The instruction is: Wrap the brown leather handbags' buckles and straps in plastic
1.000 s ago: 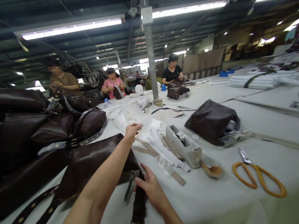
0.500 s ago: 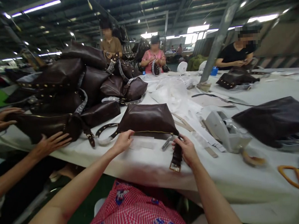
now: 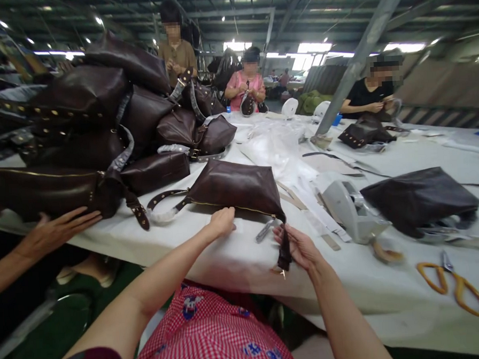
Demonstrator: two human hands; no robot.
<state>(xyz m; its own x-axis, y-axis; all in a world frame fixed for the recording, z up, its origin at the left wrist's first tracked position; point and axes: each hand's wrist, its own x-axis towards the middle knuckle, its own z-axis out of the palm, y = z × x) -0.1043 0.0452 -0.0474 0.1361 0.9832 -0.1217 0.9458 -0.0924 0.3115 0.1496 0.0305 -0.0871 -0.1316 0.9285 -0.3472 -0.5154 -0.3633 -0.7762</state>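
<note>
A dark brown leather handbag point(image 3: 235, 185) lies on the white-covered table in front of me, its gold zipper along the near edge. My left hand point(image 3: 223, 222) is closed beside the middle of that zipper; whatever its fingers hold is hidden. With thumb and fingers, my right hand point(image 3: 303, 247) grips a short brown strap point(image 3: 283, 247) at the bag's right corner. The strap hangs down, with a metal buckle at its lower end. Close to it lies a plastic-wrapped piece point(image 3: 264, 230). A studded strap point(image 3: 166, 197) curves out from the bag's left side.
Brown bags point(image 3: 82, 94) are piled at left, where a co-worker's hand point(image 3: 61, 231) touches one. To the right are a tape dispenser point(image 3: 351, 211), a dark bag point(image 3: 421, 197) and orange-handled scissors point(image 3: 449, 281). A metal post point(image 3: 361, 55) rises behind. Several people work across the table.
My left hand has slid right along the zipper edge and closed more. The strap in my right hand has turned edge-on. The co-worker's other hand at far left has mostly left view.
</note>
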